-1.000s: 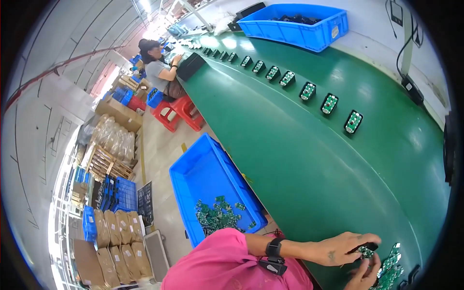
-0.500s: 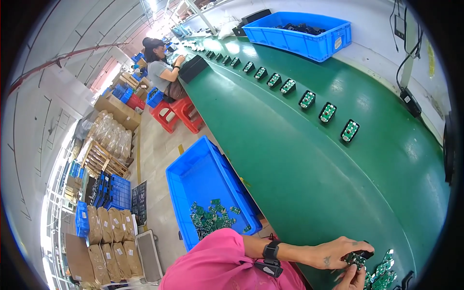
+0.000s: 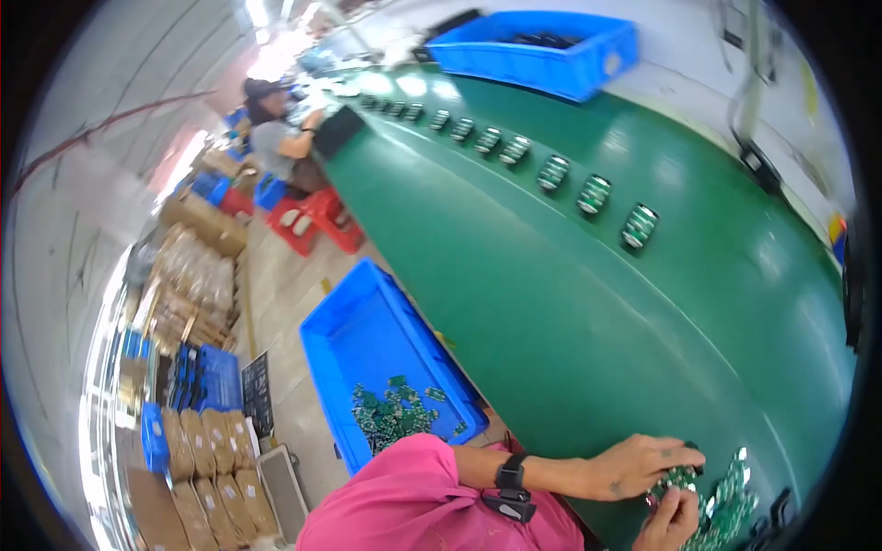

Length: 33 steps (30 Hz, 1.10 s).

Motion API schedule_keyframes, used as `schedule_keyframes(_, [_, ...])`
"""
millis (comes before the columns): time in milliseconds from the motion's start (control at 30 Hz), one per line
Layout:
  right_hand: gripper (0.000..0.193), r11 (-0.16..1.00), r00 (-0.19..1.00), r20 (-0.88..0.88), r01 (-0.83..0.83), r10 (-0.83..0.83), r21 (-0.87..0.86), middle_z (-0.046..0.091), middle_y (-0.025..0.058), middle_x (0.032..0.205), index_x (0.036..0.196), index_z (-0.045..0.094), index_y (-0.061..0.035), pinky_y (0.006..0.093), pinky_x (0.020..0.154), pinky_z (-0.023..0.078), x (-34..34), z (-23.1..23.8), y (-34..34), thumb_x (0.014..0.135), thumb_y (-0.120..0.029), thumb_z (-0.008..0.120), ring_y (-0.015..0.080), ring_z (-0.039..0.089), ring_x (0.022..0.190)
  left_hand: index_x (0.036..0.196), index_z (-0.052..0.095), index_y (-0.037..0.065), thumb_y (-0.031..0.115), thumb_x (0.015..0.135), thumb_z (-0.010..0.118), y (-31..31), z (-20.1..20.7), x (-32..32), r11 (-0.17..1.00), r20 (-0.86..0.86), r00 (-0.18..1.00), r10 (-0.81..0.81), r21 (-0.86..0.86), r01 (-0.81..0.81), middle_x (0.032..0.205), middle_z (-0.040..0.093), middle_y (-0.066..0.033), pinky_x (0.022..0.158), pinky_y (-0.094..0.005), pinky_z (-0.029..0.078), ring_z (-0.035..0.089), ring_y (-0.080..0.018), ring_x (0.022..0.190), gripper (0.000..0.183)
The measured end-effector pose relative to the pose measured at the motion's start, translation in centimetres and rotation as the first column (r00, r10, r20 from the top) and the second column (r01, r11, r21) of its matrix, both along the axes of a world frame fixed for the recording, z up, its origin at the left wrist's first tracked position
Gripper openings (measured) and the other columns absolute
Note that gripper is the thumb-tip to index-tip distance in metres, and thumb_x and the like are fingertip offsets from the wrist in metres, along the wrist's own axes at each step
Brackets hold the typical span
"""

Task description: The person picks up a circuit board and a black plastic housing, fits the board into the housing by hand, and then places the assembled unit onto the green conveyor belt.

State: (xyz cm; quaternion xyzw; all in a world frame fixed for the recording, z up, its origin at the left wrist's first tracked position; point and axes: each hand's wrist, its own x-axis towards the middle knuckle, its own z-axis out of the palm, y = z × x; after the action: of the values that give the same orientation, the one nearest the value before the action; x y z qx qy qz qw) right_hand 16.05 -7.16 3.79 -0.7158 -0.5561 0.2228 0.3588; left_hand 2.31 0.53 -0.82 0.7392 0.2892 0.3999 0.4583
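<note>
At the lower right, my left hand (image 3: 634,466), with a black band on its wrist, is closed round a black plastic housing (image 3: 695,450) with a green circuit board (image 3: 678,478) at it. My right hand (image 3: 672,522) is closed too, its thumb and fingertips pressed on that board from below. How far the board sits inside the housing is hidden by the fingers. Right beside the hands lies a pile of loose green circuit boards (image 3: 730,500) on the green bench (image 3: 551,367). Dark parts (image 3: 776,519) show at the pile's right.
A row of black housings with green boards (image 3: 640,226) runs up the bench. A blue bin of black parts (image 3: 533,69) stands at the back; another blue bin (image 3: 358,321) with boards is left of the bench. A co-worker (image 3: 280,138) sits far left near red stools (image 3: 322,220).
The whole view has shifted and blurred slightly, with the bench row now further left. Both my hands stay together on the board and housing; my right hand has come up more into view.
</note>
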Motion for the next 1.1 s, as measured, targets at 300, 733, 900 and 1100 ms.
schedule_keyframes(300, [0.015,0.992,0.986,-0.149,0.085,-0.070,0.097,0.059,0.0094,0.062,0.074,0.061,-0.0003,0.0332,0.049,0.041,-1.3,-0.7,1.7,0.087,-0.005,0.069,0.0213,0.054,0.051,0.130,0.058,0.004,-0.005,0.089,0.054,0.1,2.2,-1.9,0.928,-0.038,0.998,0.047,-0.368,-0.058,0.123,0.064,-0.0172,0.087,-0.0353,0.056,0.068,-0.0279,0.104,0.042])
schedule_keyframes(733, [0.014,0.997,0.982,-0.183,0.048,-0.057,-0.052,0.053,0.0044,0.058,0.083,0.061,0.0005,0.0275,0.049,0.038,-0.6,-1.4,1.8,0.091,-0.010,0.066,0.0110,0.049,0.051,0.134,0.049,-0.001,0.009,0.100,0.052,0.1,1.5,-1.7,0.856,0.061,0.997,-0.039,-0.513,0.065,0.119,0.063,-0.0133,0.077,-0.0269,0.057,0.062,-0.0144,0.101,0.035])
schedule_keyframes(900, [0.040,0.996,0.941,-0.338,-0.043,0.014,-0.080,0.065,0.0129,0.079,0.132,0.053,0.0007,0.0309,0.059,0.051,0.0,-1.9,1.5,0.095,-0.011,0.062,0.0185,0.065,0.064,0.135,0.048,0.002,0.009,0.101,0.047,0.4,2.6,-1.4,0.720,0.059,0.998,-0.021,-0.691,0.056,0.101,0.066,-0.0139,0.058,-0.0259,0.057,0.068,-0.0144,0.068,0.034])
schedule_keyframes(1100, [0.043,0.997,0.968,-0.243,-0.069,0.060,-0.029,0.066,0.0224,0.106,0.137,0.050,0.0012,0.0367,0.072,0.054,-0.4,-1.6,2.2,0.096,-0.008,0.057,0.0299,0.069,0.085,0.133,0.048,0.001,0.008,0.101,0.046,0.6,2.5,-1.2,0.750,0.004,0.999,-0.039,-0.660,0.032,0.098,0.066,-0.0139,0.053,-0.0258,0.054,0.066,-0.0142,0.059,0.033])
